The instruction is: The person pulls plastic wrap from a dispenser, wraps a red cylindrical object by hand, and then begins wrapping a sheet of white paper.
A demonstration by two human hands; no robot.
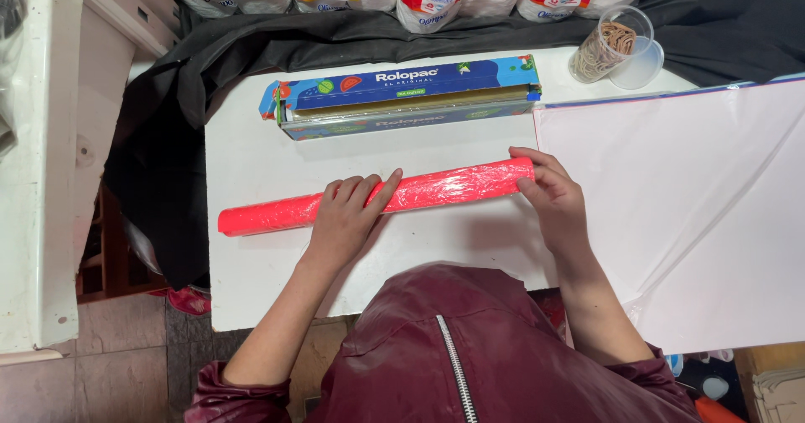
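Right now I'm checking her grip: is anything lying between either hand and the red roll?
Nothing visible does. The left hand lies flat on the red roll near its middle, and the right hand wraps its right end. The film box lies apart, farther back on the table.

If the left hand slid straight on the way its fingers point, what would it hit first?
The left hand lies on the red roll, fingers pointing up and right. Straight on, past the roll and a strip of bare white table, it would probably meet the blue cling-film box first.
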